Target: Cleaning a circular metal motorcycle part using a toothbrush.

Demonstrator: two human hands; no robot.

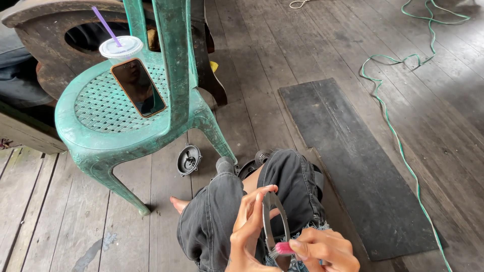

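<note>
Down low at the bottom edge of the view, the left hand [249,226] holds a flat dark metal ring [275,221] upright, on edge, over the person's bent knee. Its fingers [262,193] are curled around the ring's upper rim, thumb on the near side, so the grip is closed on it. The ring's long axis runs nearly vertical, tilted slightly away from the body at the top.

Just to the right and below, the right hand [322,249] pinches a small brush with a pink handle [283,248]; its fingers are shut tight on the handle and the pale bristles meet the lower part of the ring. So the ring lies directly left of the right hand and touching its brush, with the left hand the nearer of the two, since it carries the ring.

Beside the knee on the wooden floor [242,60] lie a round dark cover [188,160] and other dark round parts [256,161]. A green plastic chair [96,141] stands to the left, bearing a phone [138,86] with an orange-edged case and, touching its far end, a clear lidded cup [121,49] with a purple straw; no labels can be made out. A long black mat [353,166] lies to the right, and a green cord [403,146] snakes past it.
</note>
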